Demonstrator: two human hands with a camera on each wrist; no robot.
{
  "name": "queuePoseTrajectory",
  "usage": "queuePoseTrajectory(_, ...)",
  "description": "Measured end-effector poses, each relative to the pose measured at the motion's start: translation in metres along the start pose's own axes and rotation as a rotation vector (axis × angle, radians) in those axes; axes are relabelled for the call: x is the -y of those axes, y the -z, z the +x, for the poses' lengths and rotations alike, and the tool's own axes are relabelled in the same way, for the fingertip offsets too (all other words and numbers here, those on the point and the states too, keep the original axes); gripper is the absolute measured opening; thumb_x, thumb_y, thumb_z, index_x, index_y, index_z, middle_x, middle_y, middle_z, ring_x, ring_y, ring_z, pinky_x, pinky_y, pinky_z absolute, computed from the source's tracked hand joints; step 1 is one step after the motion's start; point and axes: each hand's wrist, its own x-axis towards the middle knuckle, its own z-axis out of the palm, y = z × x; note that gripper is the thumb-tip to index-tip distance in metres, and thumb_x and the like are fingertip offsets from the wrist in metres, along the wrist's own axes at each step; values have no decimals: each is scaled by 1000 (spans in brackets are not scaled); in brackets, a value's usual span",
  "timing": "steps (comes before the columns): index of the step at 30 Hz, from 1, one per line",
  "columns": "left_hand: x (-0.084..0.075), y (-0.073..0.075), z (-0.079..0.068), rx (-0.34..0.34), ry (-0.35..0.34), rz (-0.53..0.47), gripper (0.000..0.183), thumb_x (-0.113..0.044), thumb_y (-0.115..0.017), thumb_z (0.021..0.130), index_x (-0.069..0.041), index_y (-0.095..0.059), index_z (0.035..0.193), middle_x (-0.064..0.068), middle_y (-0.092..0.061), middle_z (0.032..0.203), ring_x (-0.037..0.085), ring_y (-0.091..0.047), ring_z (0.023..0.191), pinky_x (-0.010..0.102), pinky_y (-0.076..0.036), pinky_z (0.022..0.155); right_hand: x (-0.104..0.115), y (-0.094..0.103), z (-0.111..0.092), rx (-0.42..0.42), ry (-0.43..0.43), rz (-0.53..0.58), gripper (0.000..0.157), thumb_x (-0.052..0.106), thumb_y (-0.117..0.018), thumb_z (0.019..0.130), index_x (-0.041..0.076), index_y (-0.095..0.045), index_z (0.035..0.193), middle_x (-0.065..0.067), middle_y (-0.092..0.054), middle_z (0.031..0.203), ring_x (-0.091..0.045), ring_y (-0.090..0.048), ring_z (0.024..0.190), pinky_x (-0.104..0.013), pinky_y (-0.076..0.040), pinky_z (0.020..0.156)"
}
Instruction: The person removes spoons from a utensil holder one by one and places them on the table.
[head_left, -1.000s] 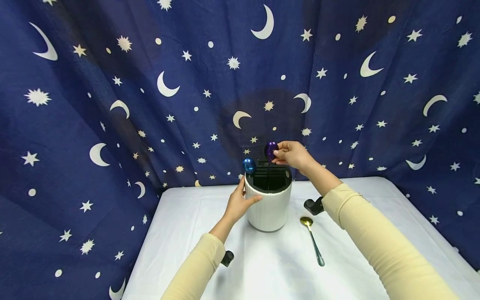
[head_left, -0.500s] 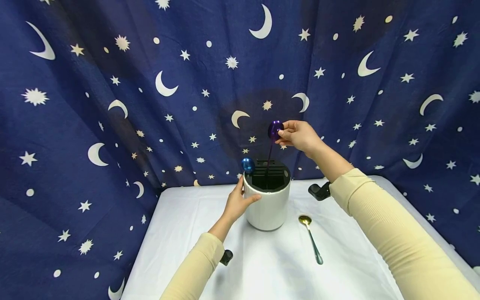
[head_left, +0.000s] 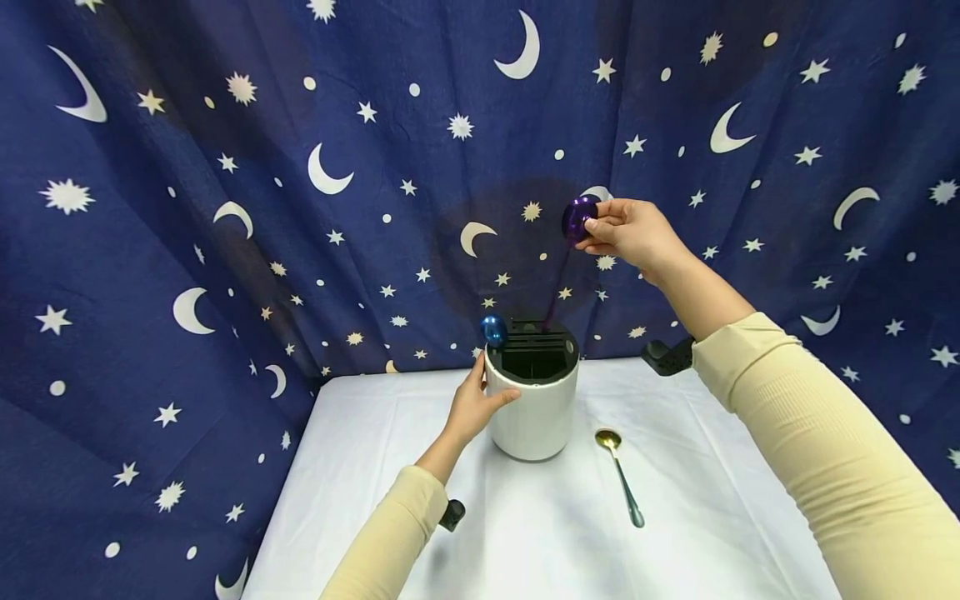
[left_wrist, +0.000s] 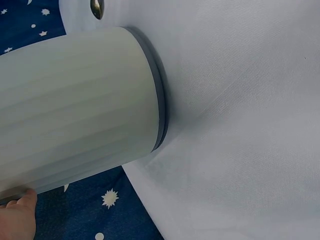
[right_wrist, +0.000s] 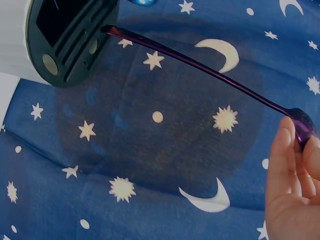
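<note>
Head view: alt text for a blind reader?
A right hand holds a purple spoon by its bowl, handle slanting down toward a white container the left hand grips; a blue oval shows at the rim, a gold-bowled spoon lies on the table.

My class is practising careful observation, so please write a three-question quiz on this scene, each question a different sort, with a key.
1. Multiple choice: which part of the shiny metallic purple spoon does the bare right hand pinch?
A) the handle's tip
B) the bowl
C) the handle's middle

2. True or false: the bare left hand holds up a spoon.

3. Short answer: on what does the long spoon with a gold bowl and green handle lie?

Key:
1. B
2. False; it grips the side of the smooth white cylindrical container.
3. The white cloth covering the table.
</note>
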Motion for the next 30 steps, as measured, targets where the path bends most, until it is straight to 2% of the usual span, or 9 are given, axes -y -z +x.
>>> queuePoseTrajectory(8,1,0,0,-4,10,7,99,-44,-74,75,-8,-17,148,11,-24,148,35,-41,123,37,-43,95,7,18,-1,-29,-7,43,31,10,-55,91,-8,-48,116,1,-68,81,-11,-66,73,-22,-54,70)
queuePoseTrajectory(16,-1,-1,0,-7,-5,-6,98,-41,-74,75,-6,-18,147,11,-24,148,34,-41,123,37,-42,96,5,35,-3,-78,-35,-33,43,12,-54,92,-11,-43,126,3,-66,85,-10,-66,73,-20,-53,70)
queuePoseTrajectory(26,-1,0,-1,3,-5,-8,100,-45,-73,75,-7,-17,148,9,-22,149,34,-40,124,37,-41,97,-19,54,-3,-62,-65,-158,43,11,-51,94,-14,-40,127,-1,-65,88,-6,-64,69,-17,-53,68)
queuePoseTrajectory(30,-1,-1,-1,-8,-41,6,100,-48,-71,75,-3,-18,147,14,-23,148,38,-40,123,39,-41,97,-34,59,-5,-31,-83,-215,41,10,-49,95,-15,-40,126,-6,-64,91,-6,-63,69,-18,-53,68)
